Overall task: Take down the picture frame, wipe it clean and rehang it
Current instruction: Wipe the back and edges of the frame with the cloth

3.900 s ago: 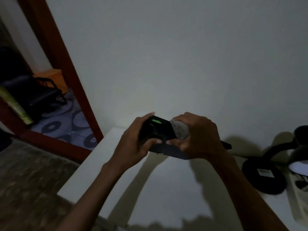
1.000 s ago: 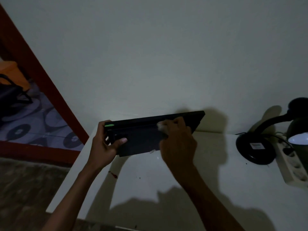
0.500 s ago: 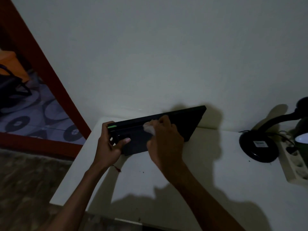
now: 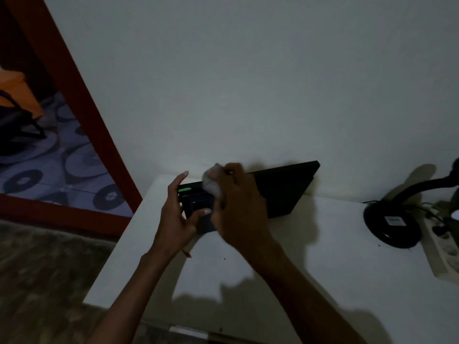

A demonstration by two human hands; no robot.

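A black picture frame [image 4: 280,192] is held tilted above the white table [image 4: 323,269], close to the wall, its back side towards me. A small green mark [image 4: 185,189] shows near its left end. My left hand [image 4: 176,217] grips that left end, thumb on the near face and index finger stretched up behind it. My right hand [image 4: 236,207] holds a crumpled pale cloth [image 4: 213,183] against the frame's top left edge and covers the frame's middle.
A black desk lamp [image 4: 392,227] stands at the table's right, with a white power strip [image 4: 444,247] beside it. A bare wall [image 4: 248,83] rises behind the table. A red door frame [image 4: 74,95] and patterned floor lie to the left.
My right hand with the cloth has slid leftwards along the frame's top edge, towards my left hand. My left index finger has lifted straight.
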